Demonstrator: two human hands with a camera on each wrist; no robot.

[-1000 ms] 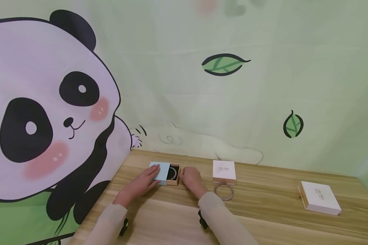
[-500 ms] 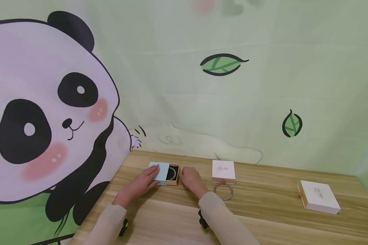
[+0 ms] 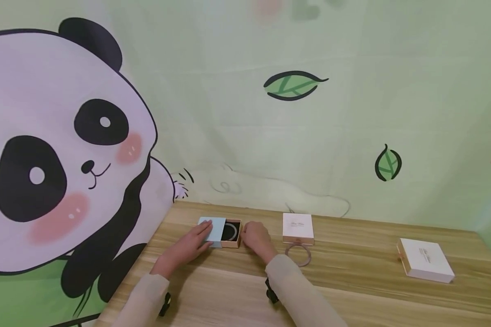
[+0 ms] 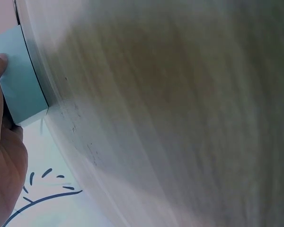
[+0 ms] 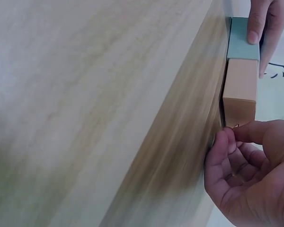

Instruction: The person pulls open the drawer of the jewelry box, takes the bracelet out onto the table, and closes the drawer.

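A box with a light blue sleeve (image 3: 217, 229) lies on the table, its peach drawer (image 5: 240, 80) part way out to the right. Inside the drawer's black lining shows a grey bangle (image 3: 235, 232), partly covered by the sleeve. My left hand (image 3: 190, 245) holds the sleeve, fingers across the top and thumb at the near side. At the drawer's right end, my right hand (image 3: 257, 240) pinches a small ribbon pull (image 5: 235, 126) between thumb and forefinger. The other right fingers are curled.
Right of my right hand stands a white box (image 3: 298, 225) with a peach side. A mauve bangle (image 3: 310, 259) lies just in front of it. Another white box (image 3: 426, 259) sits farther right on the wooden table (image 3: 352, 272). A panda-print cloth (image 3: 229, 91) hangs behind.
The drawer and my right hand have shifted slightly to the right, showing a little more of the drawer. My left hand stays on the sleeve. The head view has turned slightly.
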